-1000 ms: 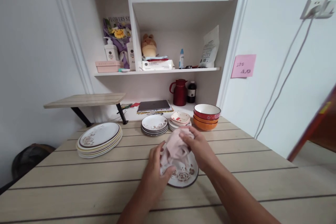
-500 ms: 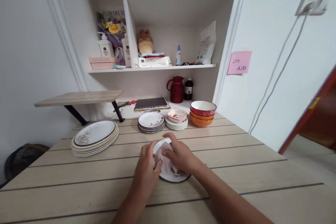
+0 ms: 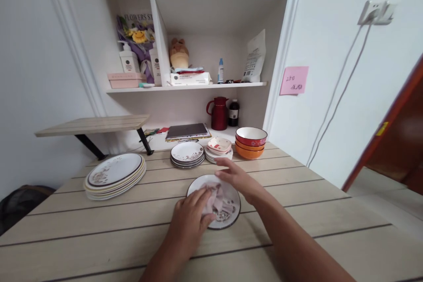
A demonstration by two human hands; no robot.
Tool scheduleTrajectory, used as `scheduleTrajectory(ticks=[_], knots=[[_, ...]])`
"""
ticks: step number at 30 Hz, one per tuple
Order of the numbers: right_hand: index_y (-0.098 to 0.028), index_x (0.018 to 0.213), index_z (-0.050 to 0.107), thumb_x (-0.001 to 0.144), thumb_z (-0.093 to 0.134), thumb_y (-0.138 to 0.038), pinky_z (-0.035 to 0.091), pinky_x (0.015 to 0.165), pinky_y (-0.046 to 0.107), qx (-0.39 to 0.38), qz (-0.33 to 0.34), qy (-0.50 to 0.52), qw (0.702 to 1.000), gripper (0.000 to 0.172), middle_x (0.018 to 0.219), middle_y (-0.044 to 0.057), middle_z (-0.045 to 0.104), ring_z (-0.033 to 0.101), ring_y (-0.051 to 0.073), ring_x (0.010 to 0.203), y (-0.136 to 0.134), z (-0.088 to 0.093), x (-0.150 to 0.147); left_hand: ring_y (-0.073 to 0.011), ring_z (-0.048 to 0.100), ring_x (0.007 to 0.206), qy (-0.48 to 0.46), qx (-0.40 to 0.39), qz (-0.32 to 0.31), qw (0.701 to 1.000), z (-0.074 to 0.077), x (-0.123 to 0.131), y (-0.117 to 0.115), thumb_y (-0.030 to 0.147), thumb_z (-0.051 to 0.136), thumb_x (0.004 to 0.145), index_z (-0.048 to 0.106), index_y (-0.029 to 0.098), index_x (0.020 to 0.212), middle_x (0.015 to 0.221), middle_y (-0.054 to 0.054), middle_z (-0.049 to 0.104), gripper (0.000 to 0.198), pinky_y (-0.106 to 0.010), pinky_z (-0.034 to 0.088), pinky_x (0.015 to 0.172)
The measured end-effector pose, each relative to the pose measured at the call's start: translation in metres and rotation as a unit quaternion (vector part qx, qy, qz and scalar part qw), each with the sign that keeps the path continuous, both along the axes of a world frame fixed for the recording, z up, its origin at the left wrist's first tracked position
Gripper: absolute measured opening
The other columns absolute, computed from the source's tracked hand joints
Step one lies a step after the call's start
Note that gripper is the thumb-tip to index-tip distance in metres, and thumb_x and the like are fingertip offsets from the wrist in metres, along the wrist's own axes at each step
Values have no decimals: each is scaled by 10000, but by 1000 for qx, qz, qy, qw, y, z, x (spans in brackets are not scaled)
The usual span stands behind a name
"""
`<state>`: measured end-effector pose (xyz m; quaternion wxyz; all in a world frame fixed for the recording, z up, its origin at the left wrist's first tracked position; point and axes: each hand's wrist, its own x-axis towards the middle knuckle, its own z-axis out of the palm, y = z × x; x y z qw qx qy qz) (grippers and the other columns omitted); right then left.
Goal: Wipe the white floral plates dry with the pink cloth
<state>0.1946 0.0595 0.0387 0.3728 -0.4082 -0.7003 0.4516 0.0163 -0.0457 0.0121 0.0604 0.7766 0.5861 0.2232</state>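
L hand (image 3: 190,212) covering cloth (image 3: 216,198) on plate (image 3: 234,199), grip unclear | R hand (image 3: 241,180) hovering empty, fingers spread, nr far rim | plate lying mid table (image 3: 132,246), short of back edge | risk: L hand pushing w/ R not bracing, plate poss. skidding twd small-plate stack (image 3: 187,152)

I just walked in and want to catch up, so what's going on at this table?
A person has their left hand over a crumpled pale pink cloth on a patterned plate. Their right hand, fingers apart, is at the plate's far right side and grips nothing; whether it touches the rim is unclear. Beyond are a stack of smaller plates and stacked bowls, with a stack of larger plates off to the left.
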Motion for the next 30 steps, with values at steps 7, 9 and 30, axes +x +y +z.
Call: scheduleTrajectory(ticks=[7, 9, 30], knots=[[-191, 725, 592, 707, 623, -378, 360, 665, 316, 10, -115, -295, 948, 191, 825, 69, 630, 554, 208, 770, 20, -12, 16, -222, 465, 1268, -24, 1, 5, 1000, 3, 1, 1, 318, 519, 871, 507, 304, 1315, 1392, -42, 511, 444, -432, 402, 1007], [-190, 656, 542, 643, 670, -345, 343, 626, 291, 5, -96, -285, 954, 202, 766, 46, 611, 536, 188, 726, 18, -15, 12, -224, 464, 1265, -29, -5, 11, 1000, 4, 2, 2, 316, 516, 869, 529, 293, 1291, 1383, -41, 518, 423, -435, 394, 1017], [-130, 1057, 560, 641, 639, -52, 513, 787, 386, -416, 109, 343, 835, 431, 757, 49, 696, 671, 198, 698, -18, -15, -39, -232, 467, 1213, 16, 105, 114, 988, -7, -6, 12, 66, 489, 817, 606, 327, 1170, 1328, -34, 528, 455, -469, 354, 1030]])
